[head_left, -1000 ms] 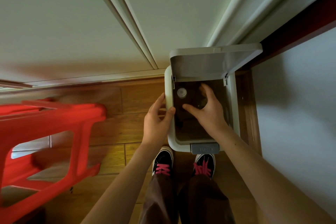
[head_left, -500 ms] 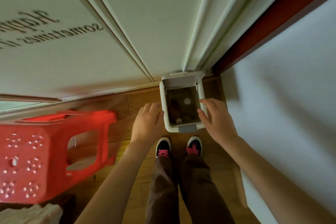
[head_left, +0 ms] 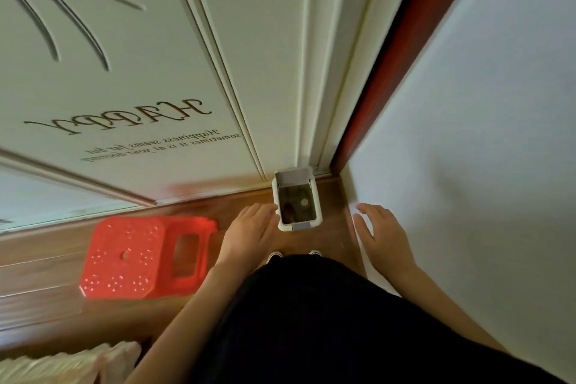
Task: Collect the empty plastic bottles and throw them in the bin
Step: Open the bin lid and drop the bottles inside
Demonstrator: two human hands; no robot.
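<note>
Two bare hands hang open and empty over the floor, with a red stool (head_left: pixel 140 256) at 9 o'clock, the left hand (head_left: pixel 249 234) beside the open bin (head_left: pixel 316 212) holding a bottle cap (head_left: pixel 304 202), and the right hand (head_left: pixel 381 234) at 3 o'clock.

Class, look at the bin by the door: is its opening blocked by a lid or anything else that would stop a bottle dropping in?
Nothing visible blocks it. The bin has its lid raised, and both empty hands, left and right, are beside it.
</note>
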